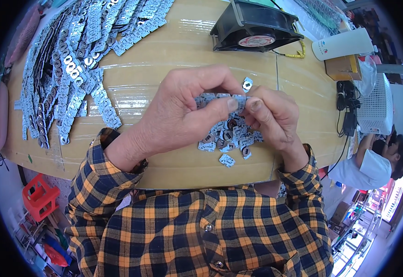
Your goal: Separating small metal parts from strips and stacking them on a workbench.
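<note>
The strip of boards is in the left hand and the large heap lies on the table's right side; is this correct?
No: the head view shows the large heap at the left of the table. The strip of boards is in the left hand.

On the tabletop (178, 53), bare room lies between the heaped board strips (72, 69) and the left hand (183, 104), pinched near the wrist by the lowest strip. Ahead, the black fan (257, 27) blocks the way. Right of the right hand (277, 113), open surface reaches to the black cables (348, 97). Loose board pieces (228, 135) crowd below the hands; their spread there is hard to tell.
</note>
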Motion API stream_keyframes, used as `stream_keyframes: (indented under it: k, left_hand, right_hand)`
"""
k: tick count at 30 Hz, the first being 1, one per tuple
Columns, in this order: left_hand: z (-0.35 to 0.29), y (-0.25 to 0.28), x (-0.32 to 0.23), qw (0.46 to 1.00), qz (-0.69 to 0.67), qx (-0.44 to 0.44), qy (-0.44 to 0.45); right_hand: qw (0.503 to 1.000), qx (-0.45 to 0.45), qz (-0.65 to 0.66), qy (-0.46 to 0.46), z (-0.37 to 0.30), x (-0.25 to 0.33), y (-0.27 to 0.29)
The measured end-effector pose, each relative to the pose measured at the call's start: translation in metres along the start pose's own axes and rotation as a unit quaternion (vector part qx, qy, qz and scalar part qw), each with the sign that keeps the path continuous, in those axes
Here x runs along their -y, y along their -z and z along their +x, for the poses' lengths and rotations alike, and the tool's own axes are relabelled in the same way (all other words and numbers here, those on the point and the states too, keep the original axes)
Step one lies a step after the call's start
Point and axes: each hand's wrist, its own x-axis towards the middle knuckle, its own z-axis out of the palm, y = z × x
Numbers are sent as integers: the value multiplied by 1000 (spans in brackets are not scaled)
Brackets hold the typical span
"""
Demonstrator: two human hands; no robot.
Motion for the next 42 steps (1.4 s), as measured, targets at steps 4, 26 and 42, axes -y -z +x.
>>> stream_keyframes:
  k: [4,26,42]
  left_hand:
    - [1,-1,1,1000,15,17,0]
    - [5,-11,-3,986,-129,-85,65]
    - [4,-4,6,957,217,-156,-113]
  right_hand:
    - [996,4,-66,57,1,-5,-3]
    - [888,-43,404,-215,11,10,-5]
    - [930,-59,290,-217,13,2,-11]
